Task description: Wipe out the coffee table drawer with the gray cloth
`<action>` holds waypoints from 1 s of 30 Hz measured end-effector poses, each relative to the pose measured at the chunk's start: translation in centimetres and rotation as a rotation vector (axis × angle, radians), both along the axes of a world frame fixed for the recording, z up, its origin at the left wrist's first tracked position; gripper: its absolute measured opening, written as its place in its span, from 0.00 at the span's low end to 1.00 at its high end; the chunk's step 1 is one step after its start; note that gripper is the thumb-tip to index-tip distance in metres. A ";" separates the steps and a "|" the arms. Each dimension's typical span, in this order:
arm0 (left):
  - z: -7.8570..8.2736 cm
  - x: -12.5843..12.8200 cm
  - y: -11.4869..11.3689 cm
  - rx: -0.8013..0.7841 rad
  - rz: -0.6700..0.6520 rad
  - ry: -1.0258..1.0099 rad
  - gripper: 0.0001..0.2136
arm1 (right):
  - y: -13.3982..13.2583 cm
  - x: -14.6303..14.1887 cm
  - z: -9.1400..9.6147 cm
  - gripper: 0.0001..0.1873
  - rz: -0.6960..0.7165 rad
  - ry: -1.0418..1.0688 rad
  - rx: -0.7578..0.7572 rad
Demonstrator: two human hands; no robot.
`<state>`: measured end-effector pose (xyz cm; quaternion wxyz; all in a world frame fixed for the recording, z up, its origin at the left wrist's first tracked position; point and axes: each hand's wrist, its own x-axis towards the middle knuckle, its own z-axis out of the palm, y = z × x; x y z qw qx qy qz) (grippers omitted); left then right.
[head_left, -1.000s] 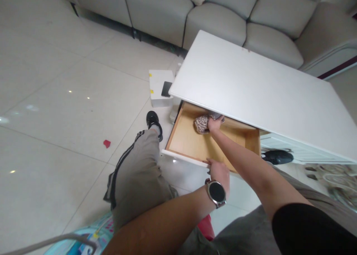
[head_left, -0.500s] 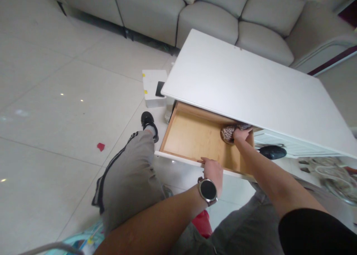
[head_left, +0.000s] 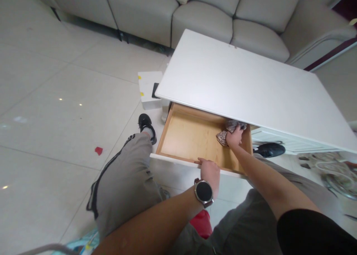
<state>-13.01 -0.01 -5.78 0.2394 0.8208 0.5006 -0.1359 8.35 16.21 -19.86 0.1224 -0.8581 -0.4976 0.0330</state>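
Note:
A wooden drawer with a white front is pulled out of the white coffee table. My left hand, with a watch on the wrist, is closed over the top edge of the drawer front. Inside the drawer, near its right back corner, my right hand grips a crumpled cloth with a brown and white pattern. A greyish part of the cloth bunches up behind the fingers, against the drawer's back. My right fingertips are partly hidden in its folds.
A grey sofa stands behind the table. A white box with a dark flat object on it lies left of the table. A red scrap is on the tiled floor. My black shoes flank the drawer; something red sits between my legs.
My right hand has shifted within the drawer with the cloth, and more of the greyish part shows. My left hand stays on the drawer front. The whole view has shifted slightly.

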 end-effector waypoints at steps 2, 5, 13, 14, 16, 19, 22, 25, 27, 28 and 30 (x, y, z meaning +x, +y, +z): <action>0.1 -0.1 0.0 -0.009 0.008 -0.018 0.20 | -0.8 -0.7 0.2 0.40 0.195 -0.103 -0.039; 0.2 -0.1 0.1 -0.035 0.003 -0.015 0.21 | -1.0 -2.4 0.6 0.35 0.385 -0.237 -0.126; 0.0 0.1 0.0 -0.040 0.045 0.026 0.25 | 0.3 -10.0 1.7 0.34 0.541 -0.280 -0.224; -0.2 0.1 -0.1 -0.035 0.065 0.026 0.25 | 0.3 -11.5 1.8 0.35 0.592 -0.269 -0.237; -0.4 0.2 -0.2 -0.019 0.060 0.034 0.25 | 0.3 -14.7 1.9 0.36 0.710 -0.244 -0.265; -0.6 0.2 -0.3 0.003 -0.021 0.071 0.23 | 0.3 -19.6 2.0 0.38 0.908 -0.198 -0.284; -0.6 0.0 -0.3 0.000 -0.046 0.092 0.24 | 0.3 -23.1 2.1 0.39 1.141 -0.161 -0.293; -0.6 -0.2 -0.1 -0.009 -0.043 0.092 0.24 | 0.4 -24.0 2.0 0.38 1.254 -0.154 -0.291; -0.7 -0.3 0.0 -0.015 -0.048 0.093 0.23 | 0.4 -23.6 1.9 0.37 1.214 -0.159 -0.282; -0.7 -0.3 0.1 -0.019 -0.050 0.092 0.23 | 0.5 -23.2 1.8 0.36 1.162 -0.161 -0.273; -0.9 -0.3 0.1 -0.020 -0.045 0.079 0.22 | 0.8 -22.4 1.5 0.35 1.007 -0.161 -0.249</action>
